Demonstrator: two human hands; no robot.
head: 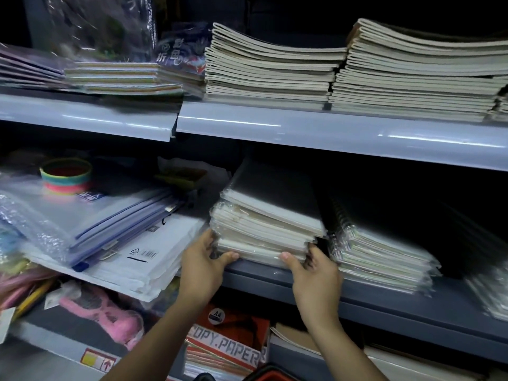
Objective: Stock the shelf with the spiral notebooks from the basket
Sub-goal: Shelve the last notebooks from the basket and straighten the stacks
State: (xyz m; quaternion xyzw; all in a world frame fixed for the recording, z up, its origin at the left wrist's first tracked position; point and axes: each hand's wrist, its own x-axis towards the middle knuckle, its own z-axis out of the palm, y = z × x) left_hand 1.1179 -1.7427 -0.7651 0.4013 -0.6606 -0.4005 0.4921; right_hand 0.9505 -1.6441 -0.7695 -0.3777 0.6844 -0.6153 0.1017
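Two hands hold one stack of spiral notebooks [265, 229] at the front edge of the middle shelf [384, 303]. The left hand [202, 266] clasps the stack's left front corner, thumb laid along its lowest edge; the right hand [313, 273] clasps the right front corner, thumb against the front and fingers curled round the side. The stack lies flat, its long axis running from the front edge back into the dark of the shelf, angled a little to the right. Pale page edges face the person, each notebook in clear film, and the top cover is dark grey. Wire coils appear to run along the top notebook's left side. Just to the right, a second pile of wrapped notebooks [384, 257] rests on the same shelf, its black coils beside the held stack.
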